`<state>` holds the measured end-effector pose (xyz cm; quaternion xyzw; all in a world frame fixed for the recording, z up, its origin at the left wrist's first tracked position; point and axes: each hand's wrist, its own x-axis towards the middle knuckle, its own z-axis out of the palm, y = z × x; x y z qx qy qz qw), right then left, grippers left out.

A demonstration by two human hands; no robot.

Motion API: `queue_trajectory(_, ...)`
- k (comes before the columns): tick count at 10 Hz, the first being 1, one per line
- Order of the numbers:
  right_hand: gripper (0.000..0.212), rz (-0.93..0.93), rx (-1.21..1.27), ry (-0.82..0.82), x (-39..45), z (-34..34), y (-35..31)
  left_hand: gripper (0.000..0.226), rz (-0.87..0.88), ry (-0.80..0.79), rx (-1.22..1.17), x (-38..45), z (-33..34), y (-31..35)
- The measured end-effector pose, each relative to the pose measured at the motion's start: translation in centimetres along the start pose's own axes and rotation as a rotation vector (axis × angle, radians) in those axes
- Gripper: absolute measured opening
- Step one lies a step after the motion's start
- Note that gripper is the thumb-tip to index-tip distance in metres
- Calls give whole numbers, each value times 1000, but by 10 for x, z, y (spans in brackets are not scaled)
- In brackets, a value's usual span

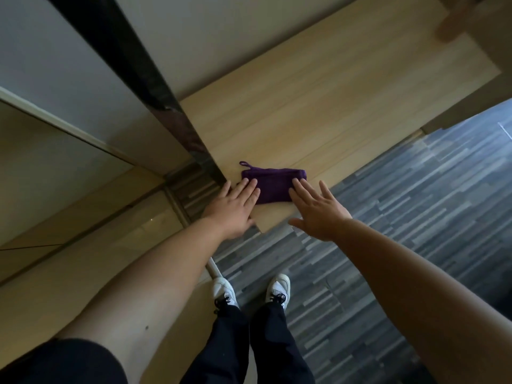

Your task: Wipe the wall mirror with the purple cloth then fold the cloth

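Observation:
The purple cloth (273,185) lies folded into a small rectangle near the front corner of a light wooden surface (332,106), its hanging loop sticking out at the top left. My left hand (235,207) lies flat with spread fingers, fingertips resting on the cloth's left edge. My right hand (315,209) is also flat and open, fingertips on the cloth's right edge. Neither hand grips the cloth. The wall mirror (55,162) stands at the left, with a dark frame edge (133,67) running diagonally down to the surface's corner.
Grey striped flooring (401,231) spreads below and to the right of the wooden surface. My two white shoes (252,292) stand on it under the surface's front corner. A wooden piece of furniture (476,20) sits at the top right.

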<state>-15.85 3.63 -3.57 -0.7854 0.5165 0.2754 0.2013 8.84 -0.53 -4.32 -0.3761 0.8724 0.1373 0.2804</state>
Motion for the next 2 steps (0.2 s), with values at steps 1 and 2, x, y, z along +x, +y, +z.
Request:
queue_trajectory(1,74,-11,65,-34,-5,-25,2,66,1,-21,-67,-6,-20,-4)
queue_trajectory(2,47,-16,302,130,-7,-53,-15,55,-68,28,-265,-22,-30,-3)
